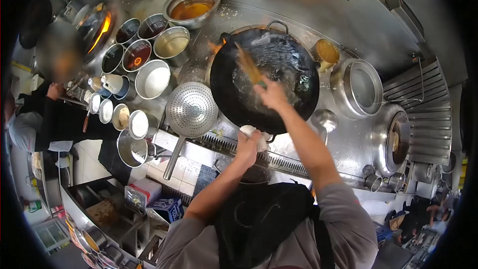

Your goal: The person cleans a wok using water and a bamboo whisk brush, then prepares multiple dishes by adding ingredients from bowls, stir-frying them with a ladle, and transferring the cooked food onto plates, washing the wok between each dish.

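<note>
My right hand (272, 94) is wrapped around the handle of a bamboo wok brush (247, 68), its bristles blurred by motion. The brush is over the inside of a large black wok (226, 94) with bubbling, splashing water (276, 50) in it. At the wok's near rim, my left hand (246, 150) is closed on a folded white cloth (262, 142). The cloth lies against the near loop handle, mostly covering it. Another loop handle (277, 24) stands up at the far rim. To the left of the wok rests a perforated metal strainer (192, 109).
Flames (215, 47) show at the wok's left edge. Several metal pots of liquids, one with white contents (153, 79), stand at left, beside a bowl of amber liquid (191, 7). A ladle (324, 119) and a steel pot (366, 87) are right. A co-worker (32, 124) stands far left.
</note>
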A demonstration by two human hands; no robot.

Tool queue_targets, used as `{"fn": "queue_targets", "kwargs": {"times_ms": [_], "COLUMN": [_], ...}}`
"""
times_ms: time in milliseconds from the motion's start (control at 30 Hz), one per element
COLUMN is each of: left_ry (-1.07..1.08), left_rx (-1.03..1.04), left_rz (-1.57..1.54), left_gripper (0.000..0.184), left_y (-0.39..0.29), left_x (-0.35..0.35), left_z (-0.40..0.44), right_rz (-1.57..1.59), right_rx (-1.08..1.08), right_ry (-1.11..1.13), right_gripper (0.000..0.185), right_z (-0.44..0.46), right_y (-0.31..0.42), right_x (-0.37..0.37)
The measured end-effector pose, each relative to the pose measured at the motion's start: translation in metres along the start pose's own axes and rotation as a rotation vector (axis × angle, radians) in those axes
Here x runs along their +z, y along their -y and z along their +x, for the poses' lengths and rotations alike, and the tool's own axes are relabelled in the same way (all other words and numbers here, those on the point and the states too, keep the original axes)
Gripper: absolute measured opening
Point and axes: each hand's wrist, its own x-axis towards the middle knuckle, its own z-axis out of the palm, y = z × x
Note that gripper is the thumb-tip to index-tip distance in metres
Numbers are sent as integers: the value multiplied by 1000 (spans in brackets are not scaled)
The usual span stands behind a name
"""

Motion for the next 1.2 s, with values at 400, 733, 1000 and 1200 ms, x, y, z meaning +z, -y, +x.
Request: {"fn": "queue_targets", "kwargs": {"times_ms": [400,733,1000,1200], "left_ry": [86,138,145,189], "left_rx": [-196,-235,-276,-163], "left_rz": [-148,-195,-179,-194], "left_gripper": [24,21,23,24], "left_y": [-47,-48,-36,-40], "left_x": [2,-4,-18,-11], "left_z": [-24,-23,-18,-25], "right_rz": [-420,-720,-147,413], "right_rx": [-137,-15,65,219], "right_ry": [283,300,-68,372], "right_gripper": [56,62,60,67], "right_z": [-53,-111,6,-60], "right_y": [-53,-41,-17,38], "right_x": [-117,-81,-18,0]}}
